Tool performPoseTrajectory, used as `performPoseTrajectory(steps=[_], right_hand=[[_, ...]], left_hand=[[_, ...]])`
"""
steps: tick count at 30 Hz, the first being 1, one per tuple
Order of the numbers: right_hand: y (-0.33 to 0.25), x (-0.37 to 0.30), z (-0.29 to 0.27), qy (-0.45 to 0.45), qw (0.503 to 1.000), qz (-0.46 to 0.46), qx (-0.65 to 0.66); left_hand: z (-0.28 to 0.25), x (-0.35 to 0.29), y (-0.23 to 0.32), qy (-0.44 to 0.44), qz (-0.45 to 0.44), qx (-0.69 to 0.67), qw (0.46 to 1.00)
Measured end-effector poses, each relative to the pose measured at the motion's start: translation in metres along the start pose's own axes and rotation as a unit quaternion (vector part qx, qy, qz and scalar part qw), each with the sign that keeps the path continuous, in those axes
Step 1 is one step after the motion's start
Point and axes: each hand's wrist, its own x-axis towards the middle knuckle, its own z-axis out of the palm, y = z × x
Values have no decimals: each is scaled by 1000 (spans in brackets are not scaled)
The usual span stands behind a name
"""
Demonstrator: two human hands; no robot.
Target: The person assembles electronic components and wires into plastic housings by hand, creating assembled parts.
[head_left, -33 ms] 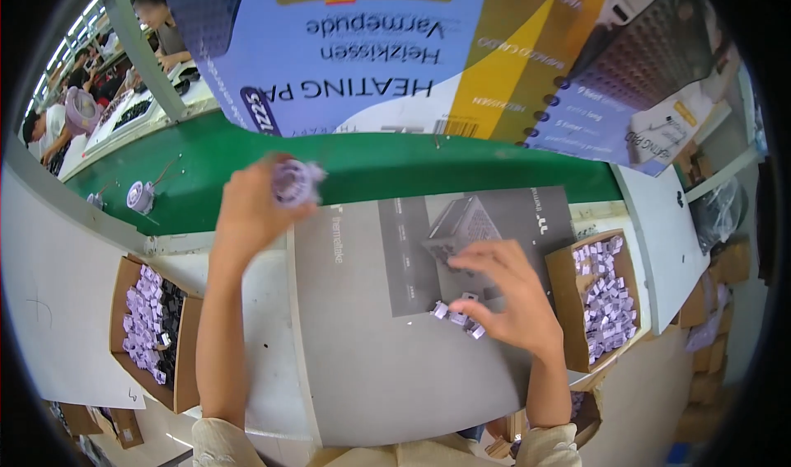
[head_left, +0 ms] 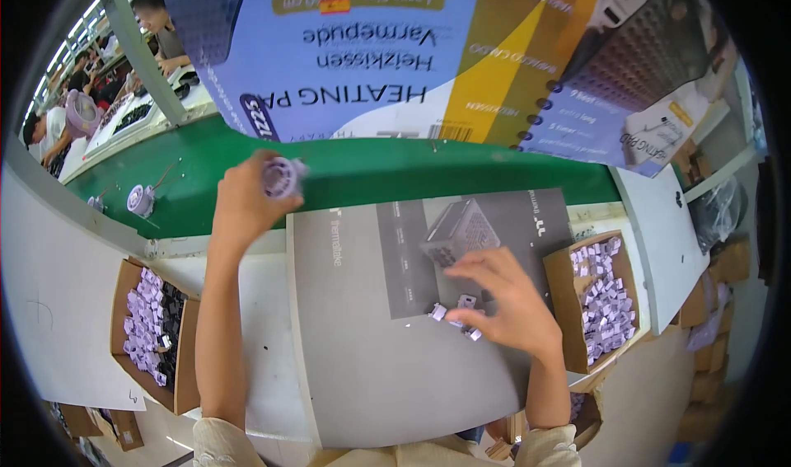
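My left hand is raised over the near edge of the green belt. Its fingers are wrapped round a lilac round plastic housing, whose ringed, slotted face shows; the far side is blurred. My right hand hovers over the grey printed cardboard sheet, with thumb and fingers apart and nothing visible between them. Right beside its thumb, several small lilac plastic pieces lie on the sheet, partly covered by the hand.
A carton of small lilac and black pieces stands at left; another carton of lilac pieces stands at right. Lilac round housings with wires rest on the belt. A large blue-and-yellow printed box panel overhangs the back. Other people work at far left.
My left hand has shifted slightly left with the lilac housing. The right hand has barely moved over the small pieces.
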Motion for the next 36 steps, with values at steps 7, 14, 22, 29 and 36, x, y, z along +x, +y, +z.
performPoseTrajectory(steps=[7,14,22,29,36], right_hand=[[11,-6,32,-97,995,22,-9],[11,-5,38,-35,998,-22,-44],[10,3,47,-16,996,-35,85],[17,6,25,109,822,45,557],[15,1,7,121,789,79,597]], left_hand=[[16,33,-53,-12,-54,103,993],[129,89,1,56,266,124,954],[216,155,26,190,397,85,894],[197,149,36,225,432,57,872],[91,50,107,29,180,118,976]])
